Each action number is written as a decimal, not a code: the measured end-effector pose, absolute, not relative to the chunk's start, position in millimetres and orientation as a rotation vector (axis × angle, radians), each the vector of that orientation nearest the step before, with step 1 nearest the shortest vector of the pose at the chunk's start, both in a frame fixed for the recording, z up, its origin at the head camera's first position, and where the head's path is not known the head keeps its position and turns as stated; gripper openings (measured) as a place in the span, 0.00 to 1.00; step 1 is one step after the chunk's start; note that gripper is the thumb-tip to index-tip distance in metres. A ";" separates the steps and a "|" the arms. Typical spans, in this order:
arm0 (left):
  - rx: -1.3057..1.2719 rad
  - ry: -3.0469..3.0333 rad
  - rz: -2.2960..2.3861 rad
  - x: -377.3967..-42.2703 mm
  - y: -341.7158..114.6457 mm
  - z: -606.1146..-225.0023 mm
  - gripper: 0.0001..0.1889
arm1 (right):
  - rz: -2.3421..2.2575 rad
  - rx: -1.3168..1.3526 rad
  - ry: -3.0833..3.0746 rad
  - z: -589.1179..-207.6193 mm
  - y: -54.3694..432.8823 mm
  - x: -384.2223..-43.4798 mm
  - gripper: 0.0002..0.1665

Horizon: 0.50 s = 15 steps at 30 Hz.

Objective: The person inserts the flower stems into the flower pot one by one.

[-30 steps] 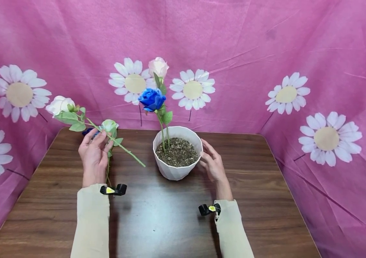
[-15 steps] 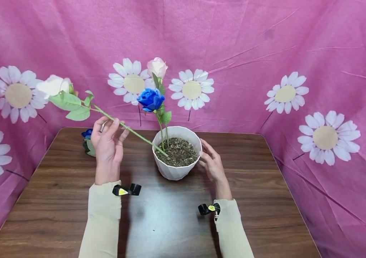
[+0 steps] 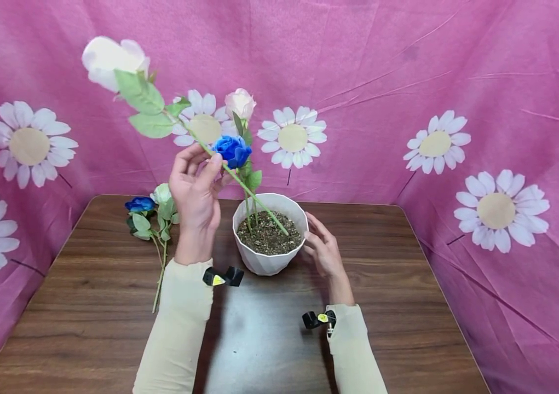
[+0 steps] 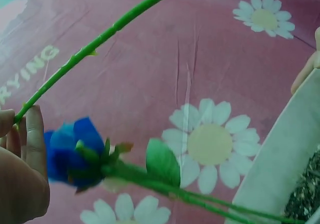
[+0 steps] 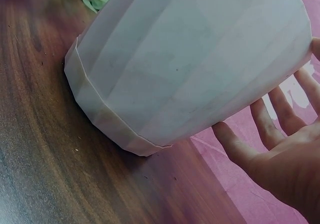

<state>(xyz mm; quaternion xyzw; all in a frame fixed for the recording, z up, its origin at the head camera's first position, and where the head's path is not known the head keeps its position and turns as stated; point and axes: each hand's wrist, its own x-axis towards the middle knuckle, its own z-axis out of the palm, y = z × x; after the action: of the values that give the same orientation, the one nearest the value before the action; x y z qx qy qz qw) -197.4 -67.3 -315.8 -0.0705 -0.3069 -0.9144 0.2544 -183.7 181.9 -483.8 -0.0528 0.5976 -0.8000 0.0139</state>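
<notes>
My left hand point(image 3: 195, 202) pinches the green stem of a white rose point(image 3: 114, 63) between thumb and fingers. The bloom tilts up to the left, and the stem's lower end lies over the soil point(image 3: 271, 238); I cannot tell if it touches. A white faceted pot point(image 3: 264, 264) holds that soil, with a blue rose point(image 3: 232, 152) and a pale pink rose point(image 3: 241, 103) standing in it. The blue bloom is right beside my left fingers. My right hand point(image 3: 326, 251) rests its extended fingertips against the pot's right side, as the right wrist view point(image 5: 280, 149) also shows.
Left of the pot, another blue rose point(image 3: 139, 204) and a pale greenish-white rose point(image 3: 161, 193) lie on the wooden table point(image 3: 387, 306). A pink cloth point(image 3: 368, 49) printed with large daisies hangs around the table's back and sides.
My left hand has moved right and up with the white rose, bringing its stem end over the pot and raising the bloom. The right hand and pot have stayed put.
</notes>
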 end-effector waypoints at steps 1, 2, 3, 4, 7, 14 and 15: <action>-0.210 -0.837 -2.482 -198.6 -62.8 -312.9 0.14 | -2.494 -0.165 1.863 -483.3 181.9 -183.4 0.35; -0.236 -0.844 -2.479 -199.8 -58.1 -310.1 0.14 | -2.500 -0.164 1.862 -482.9 182.0 -183.4 0.35; -0.258 -0.855 -2.475 -200.9 -53.5 -307.5 0.14 | -2.506 -0.162 1.859 -482.8 182.1 -183.5 0.35; -0.274 -0.870 -2.472 -201.8 -48.9 -305.1 0.14 | -2.511 -0.163 1.854 -483.0 182.2 -183.9 0.34; -0.300 -0.934 -2.452 -204.7 -36.4 -300.9 0.13 | -2.504 -0.157 1.865 -483.8 182.0 -184.6 0.34; -0.316 -1.169 -2.437 -214.3 -16.3 -306.7 0.15 | -2.509 -0.141 1.855 -483.5 179.7 -183.5 0.33; -0.319 -1.229 -2.424 -216.3 -14.3 -308.1 0.16 | -2.511 -0.141 1.850 -483.0 179.7 -183.1 0.34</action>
<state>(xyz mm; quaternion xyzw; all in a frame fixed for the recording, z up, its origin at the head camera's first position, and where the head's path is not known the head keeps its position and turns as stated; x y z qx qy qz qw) -216.3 -14.3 -308.1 -0.1142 -0.4399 -0.8677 0.2013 -183.1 179.7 -483.0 -0.0452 0.5924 -0.8043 0.0096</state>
